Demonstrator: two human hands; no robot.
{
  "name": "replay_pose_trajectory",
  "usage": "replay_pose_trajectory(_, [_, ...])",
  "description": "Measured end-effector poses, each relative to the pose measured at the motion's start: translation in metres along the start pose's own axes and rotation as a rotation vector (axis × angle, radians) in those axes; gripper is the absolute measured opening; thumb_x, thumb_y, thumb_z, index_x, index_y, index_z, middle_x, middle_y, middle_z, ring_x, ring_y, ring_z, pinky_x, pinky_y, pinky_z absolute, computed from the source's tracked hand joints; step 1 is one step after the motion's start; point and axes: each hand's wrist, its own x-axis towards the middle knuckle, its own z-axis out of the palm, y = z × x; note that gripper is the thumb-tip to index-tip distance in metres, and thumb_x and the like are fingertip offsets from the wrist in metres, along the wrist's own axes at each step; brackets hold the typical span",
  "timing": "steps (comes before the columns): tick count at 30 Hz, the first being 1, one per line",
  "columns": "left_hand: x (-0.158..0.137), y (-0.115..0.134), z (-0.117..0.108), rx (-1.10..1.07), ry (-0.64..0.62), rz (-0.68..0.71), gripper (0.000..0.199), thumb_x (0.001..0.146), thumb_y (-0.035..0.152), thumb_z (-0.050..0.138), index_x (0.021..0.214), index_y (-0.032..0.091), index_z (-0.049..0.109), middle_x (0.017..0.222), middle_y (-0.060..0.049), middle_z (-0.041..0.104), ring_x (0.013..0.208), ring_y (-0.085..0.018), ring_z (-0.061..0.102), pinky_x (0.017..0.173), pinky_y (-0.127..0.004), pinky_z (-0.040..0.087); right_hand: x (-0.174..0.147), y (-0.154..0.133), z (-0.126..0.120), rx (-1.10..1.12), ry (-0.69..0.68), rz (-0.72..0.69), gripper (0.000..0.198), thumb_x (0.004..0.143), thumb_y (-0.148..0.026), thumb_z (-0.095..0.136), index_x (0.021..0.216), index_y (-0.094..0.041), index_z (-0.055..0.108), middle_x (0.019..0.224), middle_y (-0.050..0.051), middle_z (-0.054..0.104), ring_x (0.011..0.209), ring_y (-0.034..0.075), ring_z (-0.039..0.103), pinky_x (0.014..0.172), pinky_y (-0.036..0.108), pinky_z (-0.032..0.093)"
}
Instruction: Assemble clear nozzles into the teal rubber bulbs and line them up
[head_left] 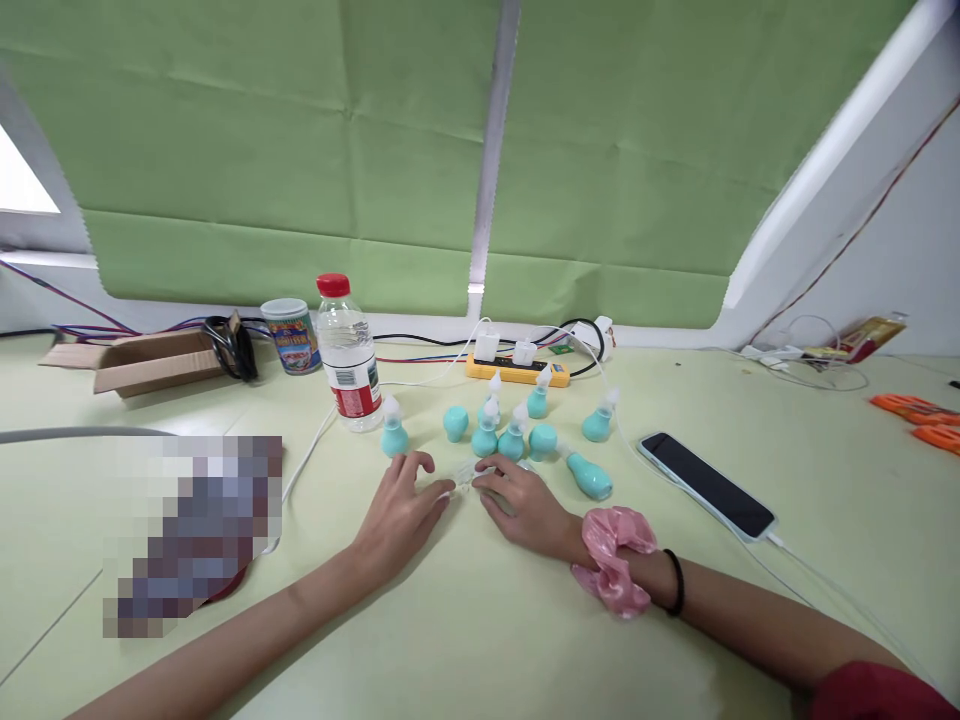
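A clear plastic piece [465, 474] is at the frame's centre, between the left hand [405, 512] and the right hand [525, 507], fingers curled; whether they clamp it, I cannot tell. Light fingertips should serve best, without knocking the teal bulbs [484, 442] just above.

Legible text, brands or numbers: none.
Clear plastic bottle [344, 345], red-capped: white-and-red label [355, 387] with a block of dark print, too small to read.
Tub [291, 340], pale-rimmed: multicoloured printed band, lettering illegible.
Yellow-and-red packet [872, 338], far right of worktop [525, 640]: any print indistinct.
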Motion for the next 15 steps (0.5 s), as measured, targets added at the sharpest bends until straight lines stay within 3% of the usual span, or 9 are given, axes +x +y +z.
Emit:
replay_pose_trajectory(3, [0.006, 0.006, 0.005, 0.085, -0.027, 0.063, 0.017, 0.079, 0.019, 0.046, 0.089, 0.022, 0.059, 0.09, -0.008, 0.046, 0.08, -0.02, 0.041, 0.064, -0.033, 0.039, 0.008, -0.002, 0.006, 0.097, 0.058, 0.002, 0.024, 0.077, -0.007, 0.038, 0.091, -0.018, 0.054, 0.093, 0.008, 0.053, 0.082, 0.016, 0.054, 0.067, 0.029, 0.047])
replay_pose_trajectory(9, [0.013, 0.006, 0.015, 0.107, -0.107, 0.028, 0.016, 0.079, 0.018, 0.045, 0.081, 0.022, 0.061, 0.086, -0.006, 0.049, 0.08, -0.021, 0.04, 0.064, -0.033, 0.034, 0.011, -0.001, 0.007, 0.246, 0.154, 0.062, 0.021, 0.075, -0.008, 0.041, 0.089, -0.018, 0.053, 0.09, 0.007, 0.052, 0.068, 0.013, 0.054, 0.053, 0.024, 0.047])
replay_pose_trajectory(12, [0.013, 0.004, 0.014, 0.066, -0.123, 0.032, 0.015, 0.079, 0.015, 0.044, 0.078, 0.019, 0.059, 0.087, -0.006, 0.053, 0.081, -0.02, 0.04, 0.065, -0.032, 0.034, 0.011, 0.001, 0.005, 0.157, 0.163, 0.012, 0.028, 0.076, -0.007, 0.039, 0.097, -0.02, 0.051, 0.1, 0.009, 0.05, 0.082, 0.016, 0.052, 0.063, 0.028, 0.048])
replay_pose_trajectory(15, [0.012, 0.005, 0.012, -0.003, -0.125, 0.062, 0.015, 0.079, 0.013, 0.044, 0.073, 0.018, 0.057, 0.079, -0.004, 0.058, 0.08, -0.018, 0.043, 0.064, -0.031, 0.034, 0.014, 0.004, 0.003, -0.041, 0.063, -0.078, 0.035, 0.076, -0.007, 0.039, 0.106, -0.022, 0.048, 0.113, 0.009, 0.047, 0.094, 0.02, 0.047, 0.07, 0.034, 0.046])
